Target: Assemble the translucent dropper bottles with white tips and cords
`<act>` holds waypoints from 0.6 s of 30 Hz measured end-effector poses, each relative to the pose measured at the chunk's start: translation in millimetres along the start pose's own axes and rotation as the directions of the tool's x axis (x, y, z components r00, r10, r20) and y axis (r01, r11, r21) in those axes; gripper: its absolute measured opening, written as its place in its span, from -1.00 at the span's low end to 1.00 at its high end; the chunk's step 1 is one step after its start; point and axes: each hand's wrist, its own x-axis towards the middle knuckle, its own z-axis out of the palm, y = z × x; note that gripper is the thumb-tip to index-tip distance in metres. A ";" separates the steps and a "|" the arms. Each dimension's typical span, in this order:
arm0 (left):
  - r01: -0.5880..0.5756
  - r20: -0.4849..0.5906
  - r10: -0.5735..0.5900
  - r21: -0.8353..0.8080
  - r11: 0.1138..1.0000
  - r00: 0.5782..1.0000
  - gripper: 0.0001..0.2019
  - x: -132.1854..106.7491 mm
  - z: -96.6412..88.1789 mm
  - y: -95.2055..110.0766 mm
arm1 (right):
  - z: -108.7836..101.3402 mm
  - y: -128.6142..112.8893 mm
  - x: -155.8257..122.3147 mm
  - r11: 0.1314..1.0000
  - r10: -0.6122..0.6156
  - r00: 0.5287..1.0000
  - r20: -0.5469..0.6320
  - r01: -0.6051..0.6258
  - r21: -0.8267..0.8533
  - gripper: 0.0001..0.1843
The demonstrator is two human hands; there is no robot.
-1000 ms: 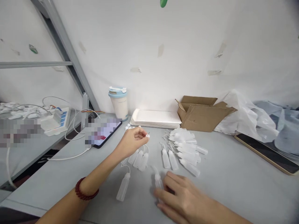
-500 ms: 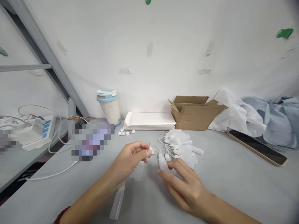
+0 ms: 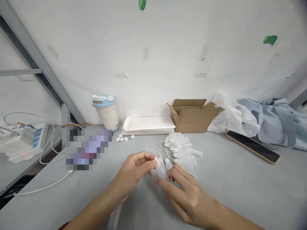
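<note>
A small translucent plastic squeeze bottle (image 3: 162,172) is gripped between the thumb and fingers of my right hand (image 3: 185,193), its top leaning toward the left. At that top, my left hand (image 3: 137,168) pinches a small white cap (image 3: 156,160) between thumb and forefinger, touching the bottle's neck. The fingers partly hide how the two meet. Just beyond my right hand lies a heap of similar bottles (image 3: 178,150) with white tops and thin tails pointing left. Another clear bottle (image 3: 115,217) rests under my left forearm, mostly covered.
Several loose white caps (image 3: 122,138) lie near a lidded cup (image 3: 106,113). Along the wall are stacked white envelopes (image 3: 150,124), an open cardboard box (image 3: 195,118) and a plastic bag (image 3: 232,111). A phone (image 3: 251,146) lies right; a power strip (image 3: 31,143) and cables are left.
The cap in my left hand has come to the top of the bottle in my right hand; before, they were apart. The whole view has shifted slightly.
</note>
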 end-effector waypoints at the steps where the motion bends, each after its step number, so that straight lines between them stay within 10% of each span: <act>1: 0.006 0.000 -0.006 0.015 1.000 1.000 -0.82 -0.5 0.1 0.7 | -0.3 -0.6 -0.2 1.000 0.000 1.000 0.003 0.000 -0.004 -0.58; 12: -0.105 0.132 0.133 -0.198 0.975 0.982 -0.87 3.2 3.1 -4.5 | 5.0 0.2 -4.7 0.999 0.000 0.998 -0.061 0.002 0.036 -0.50; 18: -0.193 0.098 0.190 0.018 0.981 0.977 -0.84 1.8 -1.4 -3.8 | 6.6 -2.3 -1.5 0.996 0.011 0.998 -0.062 -0.005 0.091 -0.61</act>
